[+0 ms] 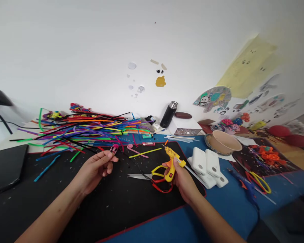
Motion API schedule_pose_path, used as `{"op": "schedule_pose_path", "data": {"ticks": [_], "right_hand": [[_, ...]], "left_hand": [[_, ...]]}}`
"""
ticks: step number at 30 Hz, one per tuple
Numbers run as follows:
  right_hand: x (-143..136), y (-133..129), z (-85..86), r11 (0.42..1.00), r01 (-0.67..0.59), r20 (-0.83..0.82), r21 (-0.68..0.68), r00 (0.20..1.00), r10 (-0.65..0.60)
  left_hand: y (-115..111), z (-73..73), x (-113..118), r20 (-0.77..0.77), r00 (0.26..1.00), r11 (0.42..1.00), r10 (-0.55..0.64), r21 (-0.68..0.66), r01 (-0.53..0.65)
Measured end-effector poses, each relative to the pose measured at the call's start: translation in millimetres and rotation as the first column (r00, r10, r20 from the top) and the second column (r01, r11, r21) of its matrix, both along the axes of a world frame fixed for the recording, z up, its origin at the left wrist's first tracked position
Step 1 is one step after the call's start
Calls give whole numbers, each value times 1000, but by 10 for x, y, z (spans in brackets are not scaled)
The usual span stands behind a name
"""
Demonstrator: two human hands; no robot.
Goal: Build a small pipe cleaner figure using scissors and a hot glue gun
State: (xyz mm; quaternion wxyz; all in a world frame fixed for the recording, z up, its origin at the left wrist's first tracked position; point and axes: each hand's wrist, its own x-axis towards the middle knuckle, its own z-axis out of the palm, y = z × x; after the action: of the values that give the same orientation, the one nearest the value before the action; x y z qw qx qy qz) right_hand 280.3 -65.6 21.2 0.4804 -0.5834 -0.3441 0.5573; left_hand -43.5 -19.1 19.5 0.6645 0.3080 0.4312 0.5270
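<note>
Between the thumb and fingers of my left hand [96, 168] is a small pink and black item [114, 149], too small to make out fully. My right hand [180, 179] is wrapped round a yellow glue gun [171, 163], its nozzle pointing up and away to the left. Scissors [152, 177] with red and yellow handles lie on the black mat [131, 206], just left of my right hand and partly behind it. Beyond my hands lie a pink coiled pipe cleaner [135, 151] and a yellow-green one [145, 153].
A heap of coloured pipe cleaners [91, 130] lies at the back left, a dark tablet [8, 167] at the left edge. A black bottle [168, 114] stands by the wall. White blocks [205, 162], a bowl [226, 141] and a blue glue gun [248, 190] are on the right.
</note>
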Motion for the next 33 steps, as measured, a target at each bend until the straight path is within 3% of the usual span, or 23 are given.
{"op": "schedule_pose_path", "data": {"ticks": [3,7,12,18,21,26,31,33], "right_hand": [[92,17,-5,998,2,35,-57,999,0],[193,34,-48,986,4,-60,-164,998,-14],[282,5,-68,980,-19,-121,-198,993,-5],[447,-245,-17,938,-11,-41,-348,999,-4],[471,-465,-3,942,-64,122,-330,986,110],[199,-549,93,918,-318,343,-239,856,386],[-362,-189,174,871,-485,609,-82,667,428],[-582,-32,179,844,-529,730,-90,542,418]], "left_hand": [[-1,3,-1,-9,1000,1000,-8,8,8],[-7,-7,-10,-11,1000,1000,-9,8,9],[-11,-15,-4,-2,1000,1000,-12,-1,12],[-14,-32,-3,-6,999,999,-36,3,36],[-20,-49,-3,-19,997,997,-81,11,81],[-34,-49,18,-34,992,992,-122,18,123],[-37,-42,26,-44,995,995,-94,33,95],[-40,-54,27,-48,994,994,-97,37,99]]}}
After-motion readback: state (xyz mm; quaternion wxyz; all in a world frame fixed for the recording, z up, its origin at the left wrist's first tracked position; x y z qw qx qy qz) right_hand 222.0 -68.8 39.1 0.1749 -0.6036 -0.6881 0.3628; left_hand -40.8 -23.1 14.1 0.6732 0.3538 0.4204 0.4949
